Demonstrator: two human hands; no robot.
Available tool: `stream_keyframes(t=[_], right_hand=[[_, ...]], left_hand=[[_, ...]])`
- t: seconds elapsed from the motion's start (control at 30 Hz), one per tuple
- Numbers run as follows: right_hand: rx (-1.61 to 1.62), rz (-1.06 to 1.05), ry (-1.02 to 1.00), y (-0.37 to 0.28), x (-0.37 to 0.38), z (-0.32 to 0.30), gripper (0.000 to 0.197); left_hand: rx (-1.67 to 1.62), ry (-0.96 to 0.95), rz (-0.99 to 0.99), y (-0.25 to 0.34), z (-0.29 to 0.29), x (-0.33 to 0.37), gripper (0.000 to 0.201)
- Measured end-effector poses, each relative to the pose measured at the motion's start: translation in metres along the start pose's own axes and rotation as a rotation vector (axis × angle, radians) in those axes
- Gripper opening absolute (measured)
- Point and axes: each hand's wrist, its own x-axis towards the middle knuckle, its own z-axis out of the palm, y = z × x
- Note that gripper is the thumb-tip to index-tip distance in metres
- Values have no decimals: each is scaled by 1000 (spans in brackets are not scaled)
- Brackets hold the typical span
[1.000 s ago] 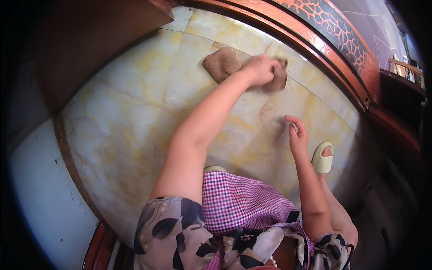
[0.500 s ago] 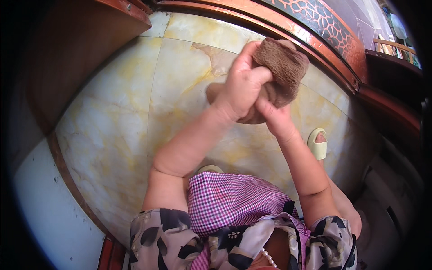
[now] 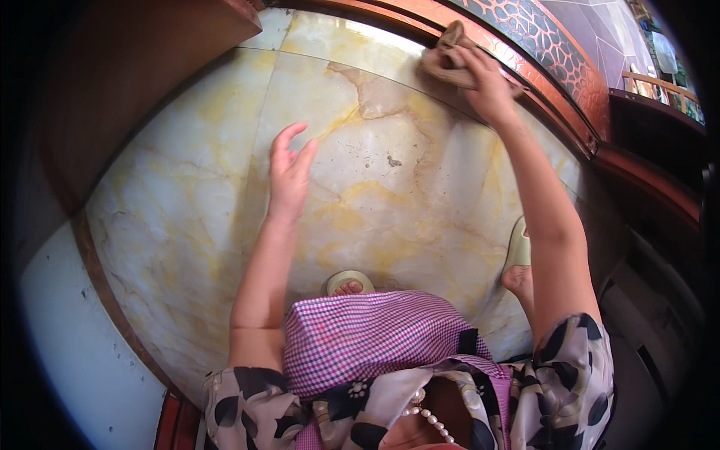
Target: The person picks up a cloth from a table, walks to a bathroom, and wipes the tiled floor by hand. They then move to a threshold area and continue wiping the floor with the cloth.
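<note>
My right hand [image 3: 487, 88] reaches far forward and grips a brown cloth [image 3: 448, 66]. The cloth is bunched under and around my fingers, against the lower edge of the orange-brown door frame [image 3: 405, 24]; part of it is hidden by the hand. My left hand [image 3: 289, 169] hangs over the marbled floor tiles [image 3: 217, 165] with its fingers apart and nothing in them. Small dark crumbs of dirt [image 3: 394, 161] lie on the tiles between the two hands.
A door panel [image 3: 517, 34] with a cracked-stone pattern borders the far right. Brown wooden panels [image 3: 142, 67] stand at the left, above a pale board [image 3: 82, 337]. Light-green slippers [image 3: 349, 282] are on my feet, below a checked apron [image 3: 375, 337].
Both hands held the cloth before. My left hand has let go and moved left and down; my right hand has carried the cloth forward to the door frame. The dirt now shows.
</note>
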Motion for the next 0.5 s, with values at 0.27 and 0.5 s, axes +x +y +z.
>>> stream_keyframes(t=[0.27,0.5], right_hand=[[159,-123,-105,-95,-48,64,58],[341,12,84,-65,-91,-16,54]], left_hand=[[-17,191,-63,-45,-24,-31,23],[591,461,291,-70,-59,-38,26]])
